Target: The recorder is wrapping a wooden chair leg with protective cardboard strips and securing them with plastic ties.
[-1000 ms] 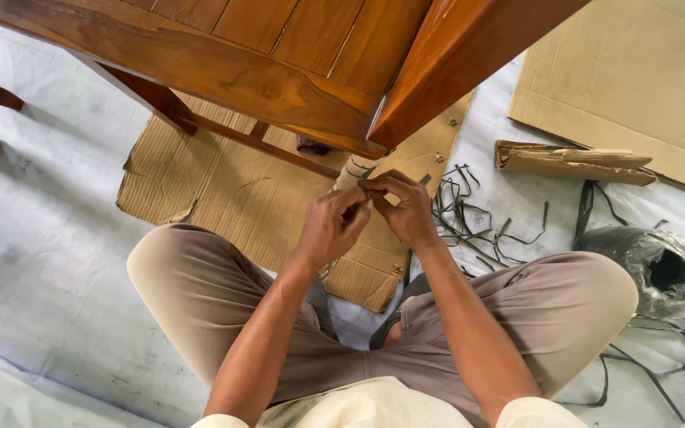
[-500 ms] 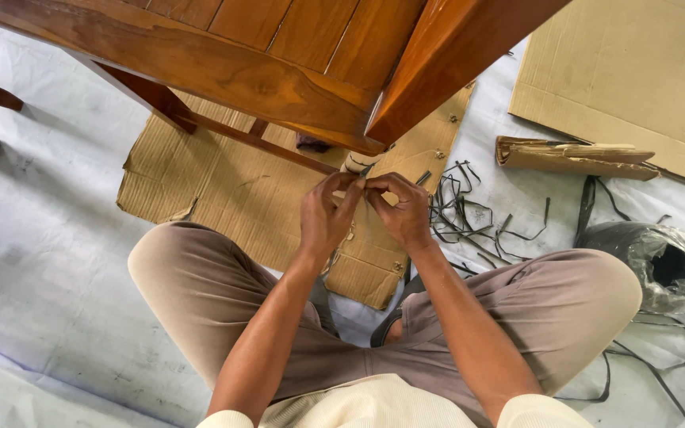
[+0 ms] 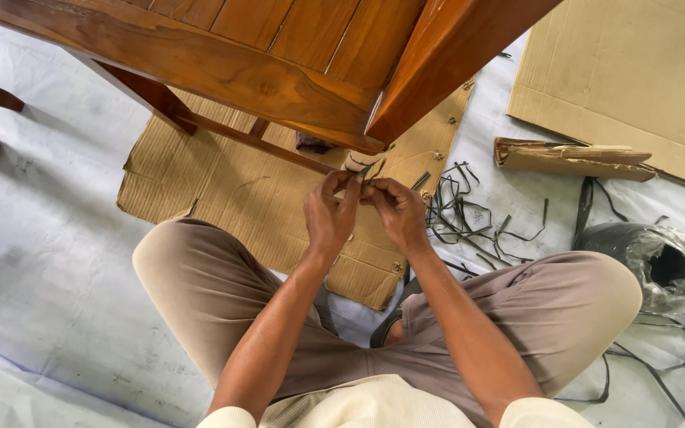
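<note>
Person seated on the floor, knees spread, both hands raised just below the corner of a wooden furniture piece point(image 3: 279, 71). Left hand point(image 3: 328, 214) and right hand point(image 3: 394, 210) meet fingertip to fingertip; each grip is pinched shut on a thin dark strap point(image 3: 369, 169) whose free ends stick up and away from the fingers. The strap sits at the wrapped furniture leg point(image 3: 356, 162), directly above and touching both hands, its long axis roughly upright with a slight lean to the right. Neither hand is clearly nearer; the pinch point lies between them. Brown cardboard sheet point(image 3: 223, 190) lies under the leg. Loose strap offcuts point(image 3: 469, 218) are scattered right of the right hand; a plastic-wrapped roll point(image 3: 660, 269) lies farther right.
</note>
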